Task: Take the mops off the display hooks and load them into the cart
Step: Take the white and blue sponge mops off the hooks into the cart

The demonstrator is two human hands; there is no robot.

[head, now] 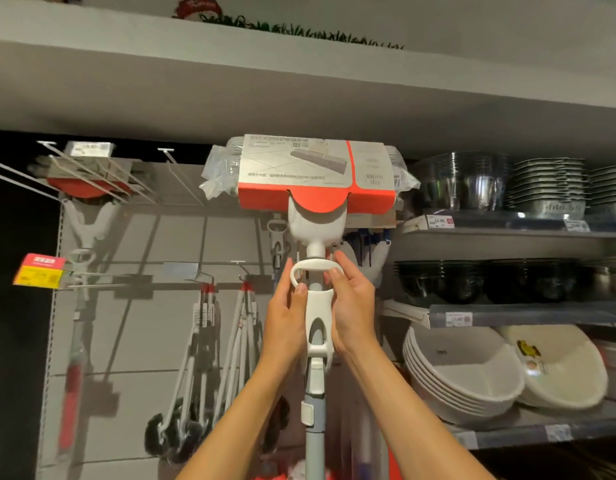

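While our fingers (301, 289) curl round the white squeeze lever (315, 270) from both sides, we have the mop (315, 306) held upright in front of the display, head uppermost. Our left hand (286, 320) wraps the left loop of that lever and the collar below it; our right hand (351, 306) pinches the right end, thumb on the lever and the other fingertips reaching up behind it. Neither hand is slack. The mop head (315, 174), boxed in a red and grey card sleeve with plastic wrap at its ends, sits just under the top shelf (299, 98). We judge the mop light but top-heavy, its pole (314, 438) stiff and smooth, and the lever liable to slide. A hand lower on the pole would steady it better. More mops hang on the hooks (92, 178) to the left, and no cart shows
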